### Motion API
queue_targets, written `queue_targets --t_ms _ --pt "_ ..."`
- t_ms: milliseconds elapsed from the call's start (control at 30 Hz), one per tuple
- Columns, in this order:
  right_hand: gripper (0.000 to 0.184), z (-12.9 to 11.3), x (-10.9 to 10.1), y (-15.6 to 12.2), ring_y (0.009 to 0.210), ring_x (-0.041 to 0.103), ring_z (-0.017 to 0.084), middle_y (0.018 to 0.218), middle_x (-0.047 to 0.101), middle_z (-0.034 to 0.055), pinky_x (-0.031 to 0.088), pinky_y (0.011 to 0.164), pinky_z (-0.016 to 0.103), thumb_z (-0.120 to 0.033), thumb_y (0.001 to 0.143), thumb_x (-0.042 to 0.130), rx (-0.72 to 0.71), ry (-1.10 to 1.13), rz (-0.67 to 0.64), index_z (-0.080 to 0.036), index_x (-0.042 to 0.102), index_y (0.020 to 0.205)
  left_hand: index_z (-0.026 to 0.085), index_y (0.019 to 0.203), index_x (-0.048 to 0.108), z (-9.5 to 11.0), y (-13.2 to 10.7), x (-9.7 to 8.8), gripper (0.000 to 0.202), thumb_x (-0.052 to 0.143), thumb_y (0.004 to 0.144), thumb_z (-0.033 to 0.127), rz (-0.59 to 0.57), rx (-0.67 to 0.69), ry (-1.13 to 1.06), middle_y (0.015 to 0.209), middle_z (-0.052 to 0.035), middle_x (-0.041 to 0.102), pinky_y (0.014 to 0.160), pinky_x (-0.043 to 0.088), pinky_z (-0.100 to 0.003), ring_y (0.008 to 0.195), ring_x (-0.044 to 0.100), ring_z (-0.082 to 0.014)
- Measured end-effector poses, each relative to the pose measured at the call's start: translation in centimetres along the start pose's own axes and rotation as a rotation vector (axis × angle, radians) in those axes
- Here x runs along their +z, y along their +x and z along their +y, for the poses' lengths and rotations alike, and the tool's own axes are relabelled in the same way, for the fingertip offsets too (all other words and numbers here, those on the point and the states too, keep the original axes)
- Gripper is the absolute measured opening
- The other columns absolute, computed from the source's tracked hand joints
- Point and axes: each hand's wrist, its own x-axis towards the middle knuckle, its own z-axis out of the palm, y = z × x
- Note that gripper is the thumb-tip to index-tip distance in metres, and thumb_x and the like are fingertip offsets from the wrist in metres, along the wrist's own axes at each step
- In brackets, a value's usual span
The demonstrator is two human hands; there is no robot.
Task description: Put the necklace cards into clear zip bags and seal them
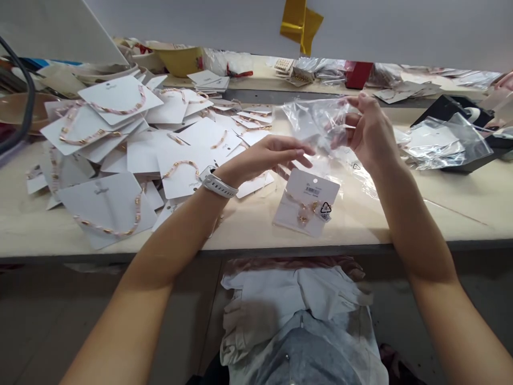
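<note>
Room at the right hand (371, 131), jewelry cards (120, 144) crowding the left hand (264, 155)

Pale tabletop (452, 198) lies open below and right of the right hand, up to the bagged cards (436, 147) farther right. The heap of cards stands directly left of the left hand. Between the hands hangs a plastic bag (316, 120), with a carded necklace (306, 202) lying just beneath.

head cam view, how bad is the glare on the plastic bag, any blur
In the head view, glare streaks the clear plastic bag white and its edges look soft, while the card on the table looks sharp enough to show its barcode, though the small print is too small to read.
</note>
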Motion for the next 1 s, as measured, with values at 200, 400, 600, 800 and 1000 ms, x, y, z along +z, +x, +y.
queue_targets --t_ms 200,400,600,800,1000 --pt "0.035 -1.0 0.3 -1.0 0.126 0.05 0.025 0.135 0.052 0.0082 0.047 0.104 0.043 -0.048 0.087 0.053 -0.516 -0.401 0.252 -0.029 0.046 0.116 0.024 0.103 0.073 0.1 0.3 -0.5 0.02 0.062 0.089 0.032 0.252 0.102 -0.01 0.086 0.0011 0.072 0.053 0.053 -0.016 0.07 0.07 -0.0117" --pt "0.055 -2.0 0.7 -2.1 0.124 0.054 0.024 0.135 0.054 0.0067 0.035 0.116 0.047 -0.065 0.091 0.05 -0.572 -0.522 -0.097 -0.031 0.045 0.135 0.03 0.14 0.048 0.7 0.2 0.4 0.056 0.065 0.087 0.026 0.224 0.032 -0.087 0.1 -0.0013 0.072 0.066 0.059 -0.022 0.085 0.073 -0.0162" --pt "0.042 -0.9 -0.6 -1.1 0.118 0.055 0.027 0.116 0.058 0.006 0.045 0.106 0.05 -0.063 0.086 0.061 -0.381 -0.492 -0.155 -0.033 0.064 0.115 0.036 0.153 0.023 0.6 0.4 0.5 0.089 0.066 0.079 0.011 0.198 0.068 -0.089 0.1 -0.0021 0.07 0.073 0.06 -0.024 0.104 0.069 -0.02" --pt "0.028 -1.5 -0.2 -1.5 0.105 0.061 0.026 0.096 0.065 0.0037 0.047 0.103 0.052 -0.054 0.081 0.07 -0.276 -0.403 -0.287 -0.026 0.066 0.087 0.029 0.15 0.031 0.9 0.1 0.5 0.084 0.066 0.076 0.01 0.175 0.033 -0.146 0.097 -0.0026 0.071 0.069 0.06 -0.025 0.093 0.072 -0.0199" --pt "0.023 -0.8 -1.0 -0.6 0.086 0.064 0.024 0.083 0.062 0.0036 0.051 0.094 0.051 -0.042 0.08 0.072 -0.286 -0.206 -0.069 -0.026 0.055 0.077 0.021 0.13 0.054 -0.6 0.7 -0.7 0.053 0.067 0.086 0.047 0.114 -0.155 -0.12 0.113 -0.0085 0.071 0.076 0.057 -0.025 0.093 0.071 -0.0173"
